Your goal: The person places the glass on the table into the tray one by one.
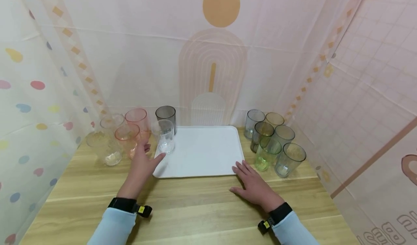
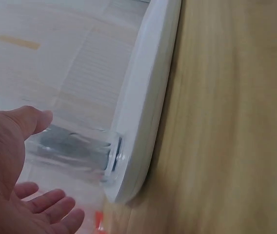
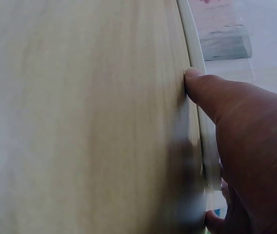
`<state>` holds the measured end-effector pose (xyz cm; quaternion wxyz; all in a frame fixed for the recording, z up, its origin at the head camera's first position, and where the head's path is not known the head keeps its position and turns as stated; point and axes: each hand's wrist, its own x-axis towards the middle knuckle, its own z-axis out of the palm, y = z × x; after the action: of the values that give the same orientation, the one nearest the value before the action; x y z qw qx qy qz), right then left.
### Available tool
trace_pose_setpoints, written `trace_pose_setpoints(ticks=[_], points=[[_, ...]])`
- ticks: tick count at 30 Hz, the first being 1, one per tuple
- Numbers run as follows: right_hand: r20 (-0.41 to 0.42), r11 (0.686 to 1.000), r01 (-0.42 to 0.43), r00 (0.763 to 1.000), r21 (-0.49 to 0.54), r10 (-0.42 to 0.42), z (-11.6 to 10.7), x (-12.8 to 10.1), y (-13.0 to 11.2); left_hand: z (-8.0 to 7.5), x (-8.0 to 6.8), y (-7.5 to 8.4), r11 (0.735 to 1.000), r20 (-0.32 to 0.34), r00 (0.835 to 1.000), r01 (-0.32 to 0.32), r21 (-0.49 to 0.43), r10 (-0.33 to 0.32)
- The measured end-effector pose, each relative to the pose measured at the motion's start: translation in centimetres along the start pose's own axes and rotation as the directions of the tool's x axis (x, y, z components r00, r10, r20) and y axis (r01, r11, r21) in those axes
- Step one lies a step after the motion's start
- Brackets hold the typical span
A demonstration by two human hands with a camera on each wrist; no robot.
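A white tray [image 1: 208,158] lies on the wooden table, and a clear glass [image 1: 164,136] stands on its near left part. My left hand [image 1: 143,161] is open just in front of that glass, fingers spread, holding nothing. In the left wrist view the left hand [image 2: 16,170] hovers beside the clear glass [image 2: 75,151] at the tray's rim [image 2: 143,122]. My right hand [image 1: 251,180] lies flat on the table, fingertips touching the tray's near right corner. The right wrist view shows its thumb [image 3: 211,92] against the tray edge [image 3: 197,63].
Pink, clear and one dark glass [image 1: 166,115] stand left of the tray. Several grey and green glasses [image 1: 272,143] cluster at its right. Patterned cloth walls close in on three sides. Bare wooden table [image 1: 195,208] lies near me.
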<state>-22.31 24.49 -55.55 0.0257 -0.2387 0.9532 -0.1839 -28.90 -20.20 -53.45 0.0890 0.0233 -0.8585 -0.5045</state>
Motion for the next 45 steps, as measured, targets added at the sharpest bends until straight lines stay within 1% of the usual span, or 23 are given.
trace_pose_setpoints(ticks=[2, 4, 6, 8, 9, 11, 12, 14, 15, 16, 17, 18, 19, 20, 23, 25, 26, 29, 32, 35, 37, 40, 45], points=[[0.003, 1.0, -0.002, 1.0, 0.003, 0.002, -0.2, 0.0, -0.1, -0.9, -1.1, -0.1, 1.0, 0.002, 1.0, -0.009, -0.004, 0.009], [0.004, 1.0, -0.001, 1.0, 0.007, 0.001, -0.3, 0.1, -0.2, -2.1, -2.3, -0.3, 1.0, -0.022, 1.0, -0.004, 0.022, 0.005], [0.009, 1.0, -0.003, 1.0, 0.007, 0.003, -0.2, 0.1, -0.2, -3.5, -3.4, -0.5, 0.998, -0.064, 0.998, 0.016, 0.061, -0.012], [0.009, 1.0, -0.003, 1.0, 0.004, 0.003, -0.1, 0.1, -0.1, -5.0, -4.1, -0.9, 0.993, -0.133, 0.991, 0.043, 0.105, -0.029], [0.008, 1.0, -0.004, 1.0, 0.004, 0.004, -0.1, 0.1, -0.1, -5.8, -4.4, -1.3, 0.991, -0.176, 0.984, 0.061, 0.116, -0.039], [0.008, 1.0, -0.004, 1.0, 0.0, 0.004, -0.1, 0.1, 0.0, -7.3, -4.8, -2.0, 0.988, -0.266, 0.963, 0.088, 0.129, -0.051], [0.007, 1.0, -0.004, 1.0, -0.002, 0.004, 0.0, 0.1, 0.0, -8.0, -4.9, -2.4, 0.987, -0.313, 0.947, 0.107, 0.122, -0.064], [0.006, 1.0, -0.001, 1.0, -0.008, 0.001, 0.0, 0.1, 0.1, -9.3, -5.0, -3.2, 0.986, -0.406, 0.909, 0.143, 0.09, -0.094], [0.004, 1.0, 0.002, 1.0, -0.01, -0.002, -0.1, 0.1, 0.1, -9.8, -4.9, -3.6, 0.985, -0.449, 0.887, 0.157, 0.077, -0.106], [0.006, 1.0, 0.0, 1.0, -0.013, 0.0, -0.1, 0.0, 0.1, -10.3, -4.8, -3.9, 0.984, -0.477, 0.871, 0.167, 0.058, -0.12], [0.003, 1.0, -0.001, 1.0, -0.012, 0.001, -0.1, 0.0, 0.1, -10.8, -4.5, -4.3, 0.984, -0.493, 0.859, 0.176, 0.035, -0.136], [0.003, 1.0, -0.002, 1.0, -0.011, 0.002, -0.1, 0.0, 0.1, -11.1, -4.2, -4.7, 0.982, -0.498, 0.853, 0.189, 0.018, -0.155], [0.005, 1.0, -0.004, 1.0, -0.012, 0.004, -0.1, 0.0, 0.1, -11.4, -3.8, -5.0, 0.979, -0.485, 0.856, 0.205, 0.008, -0.176], [0.009, 1.0, -0.008, 1.0, -0.011, 0.008, -0.1, 0.0, 0.0, -11.7, -3.4, -5.2, 0.976, -0.464, 0.865, 0.217, 0.003, -0.191], [0.015, 1.0, -0.013, 1.0, -0.004, 0.013, -0.2, 0.0, 0.0, -12.3, -2.0, -5.9, 0.97, -0.364, 0.903, 0.243, -0.007, -0.229], [0.018, 1.0, -0.013, 1.0, -0.009, 0.014, -0.2, 0.0, 0.0, -12.5, -1.2, -6.3, 0.967, -0.296, 0.923, 0.256, -0.002, -0.245], [0.014, 1.0, -0.012, 1.0, -0.008, 0.012, -0.2, 0.0, 0.0, -12.5, -0.8, -6.6, 0.968, -0.277, 0.93, 0.25, -0.002, -0.241], [0.006, 1.0, -0.009, 1.0, -0.01, 0.009, -0.1, 0.0, 0.0, -12.4, 0.1, -7.3, 0.973, -0.24, 0.944, 0.229, -0.019, -0.227], [0.014, 1.0, -0.016, 1.0, -0.02, 0.016, 0.0, 0.0, 0.0, -12.3, 0.8, -7.9, 0.979, -0.232, 0.951, 0.201, -0.033, -0.203], [0.013, 1.0, -0.017, 1.0, -0.024, 0.017, 0.0, 0.1, 0.1, -12.2, 1.2, -8.2, 0.98, -0.232, 0.952, 0.197, -0.038, -0.2], [0.011, 1.0, -0.017, 1.0, -0.023, 0.017, 0.0, 0.1, 0.1, -12.1, 1.3, -8.4, 0.978, -0.24, 0.949, 0.202, -0.046, -0.207], [0.012, 1.0, -0.018, 1.0, -0.018, 0.018, 0.0, 0.2, 0.2, -12.0, 1.1, -8.3, 0.971, -0.242, 0.941, 0.229, -0.062, -0.237], [0.019, 1.0, -0.017, 1.0, -0.013, 0.017, 0.0, 0.3, 0.2, -11.8, 0.3, -7.8, 0.965, -0.249, 0.932, 0.255, -0.065, -0.263]])
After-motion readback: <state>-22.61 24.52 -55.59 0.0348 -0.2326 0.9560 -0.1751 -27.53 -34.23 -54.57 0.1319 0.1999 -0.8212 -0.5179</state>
